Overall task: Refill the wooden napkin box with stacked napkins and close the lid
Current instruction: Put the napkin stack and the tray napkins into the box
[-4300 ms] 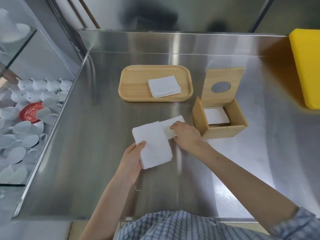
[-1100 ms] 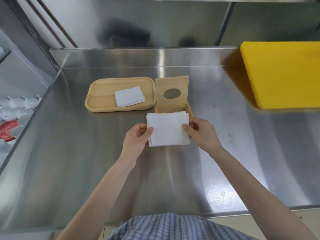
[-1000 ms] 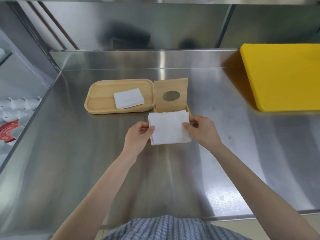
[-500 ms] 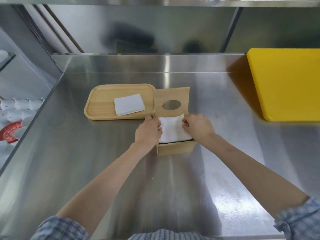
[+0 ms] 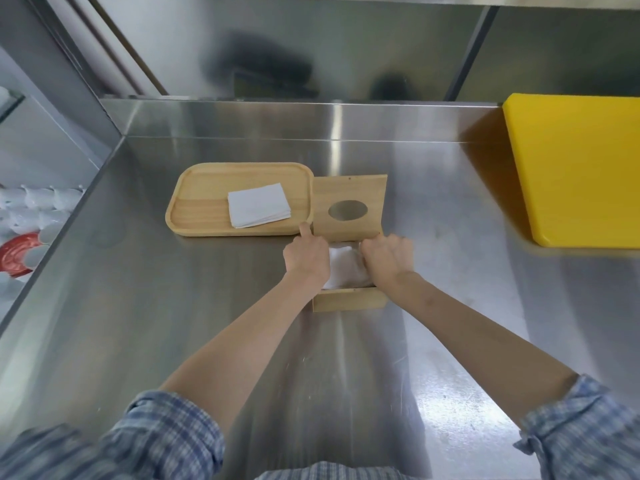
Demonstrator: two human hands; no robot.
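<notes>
The wooden napkin box (image 5: pixel 349 299) stands on the steel counter with its lid (image 5: pixel 348 209) swung up and back, an oval hole in it. A white napkin stack (image 5: pixel 344 270) sits inside the box. My left hand (image 5: pixel 306 256) presses on the stack's left side, index finger pointing up toward the tray. My right hand (image 5: pixel 388 259) presses on its right side, fingers curled down into the box. A second napkin stack (image 5: pixel 258 209) lies on the wooden tray (image 5: pixel 197 202).
A yellow cutting board (image 5: pixel 575 168) lies at the right, reaching the back wall. Left of the counter edge, a lower shelf holds white cups (image 5: pixel 34 202) and a red saucer (image 5: pixel 17 252). A steel backsplash closes the far side.
Both hands carried the napkin stack from the counter over the box and pushed it down inside. The stack now sits lower in the box than half a second ago.
</notes>
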